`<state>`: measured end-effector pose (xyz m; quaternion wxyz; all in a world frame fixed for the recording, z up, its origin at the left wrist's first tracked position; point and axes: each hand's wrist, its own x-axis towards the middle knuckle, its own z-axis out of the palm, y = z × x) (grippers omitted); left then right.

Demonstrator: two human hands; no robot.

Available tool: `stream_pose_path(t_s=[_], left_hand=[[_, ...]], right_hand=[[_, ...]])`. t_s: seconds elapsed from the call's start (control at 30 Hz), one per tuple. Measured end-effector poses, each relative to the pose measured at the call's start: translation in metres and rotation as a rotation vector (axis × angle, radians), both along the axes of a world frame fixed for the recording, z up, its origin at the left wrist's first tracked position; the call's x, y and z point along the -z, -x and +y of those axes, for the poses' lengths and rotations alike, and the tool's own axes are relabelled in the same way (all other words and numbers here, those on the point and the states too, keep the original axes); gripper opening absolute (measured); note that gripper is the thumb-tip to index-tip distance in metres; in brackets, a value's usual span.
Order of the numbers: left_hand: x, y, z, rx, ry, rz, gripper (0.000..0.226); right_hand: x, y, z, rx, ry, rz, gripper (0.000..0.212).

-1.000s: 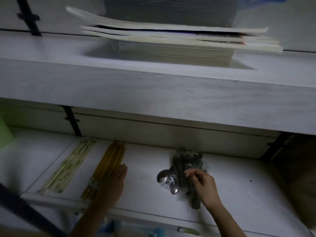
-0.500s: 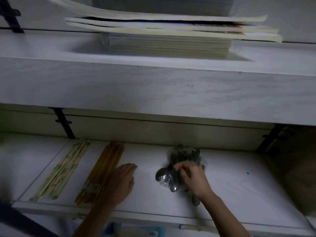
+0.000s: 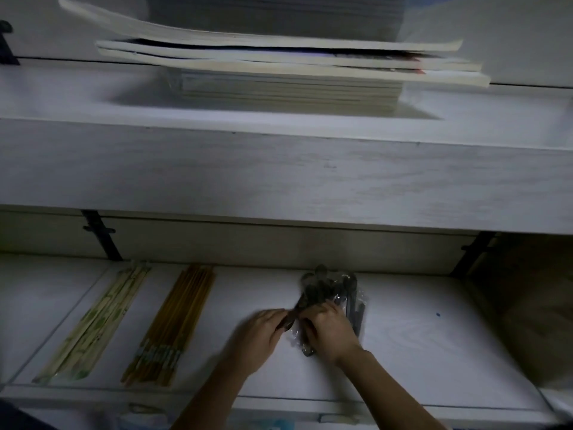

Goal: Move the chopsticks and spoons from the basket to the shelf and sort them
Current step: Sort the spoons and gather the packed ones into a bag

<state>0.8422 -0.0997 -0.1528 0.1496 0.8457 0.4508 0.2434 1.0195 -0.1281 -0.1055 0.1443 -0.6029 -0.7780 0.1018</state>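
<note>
Gripping spoons (image 3: 327, 290) | left hand (image 3: 257, 335) fingers pinch them | right hand (image 3: 330, 332) fingers curled round them

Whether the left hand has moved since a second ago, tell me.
Yes. The left hand left the orange chopsticks and moved right to the spoon bundle.

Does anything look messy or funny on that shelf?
Yes: the spoons lie in a jumbled heap inside crinkly clear plastic, while the pale chopsticks and yellow chopsticks lie in neat rows. Higher up, some books stick out past their stack.
</note>
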Motion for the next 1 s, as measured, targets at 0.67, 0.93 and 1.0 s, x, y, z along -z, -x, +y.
stream_pose_path(t_s=[0.67, 0.93, 1.0], left_hand=[[-0.096, 0.053, 0.002, -0.572, 0.471, -1.542, 0.021], [-0.061, 0.062, -0.033, -0.622, 0.849, -1.618, 0.021], [-0.06, 0.062, -0.032, -0.644, 0.877, -1.606, 0.021]], right_hand=[[-0.013, 0.014, 0.022, -0.109, 0.097, -0.093, 0.04], [-0.012, 0.039, 0.028, -0.208, 0.208, -0.424, 0.026], [-0.015, 0.04, 0.03, -0.222, 0.176, -0.426, 0.028]])
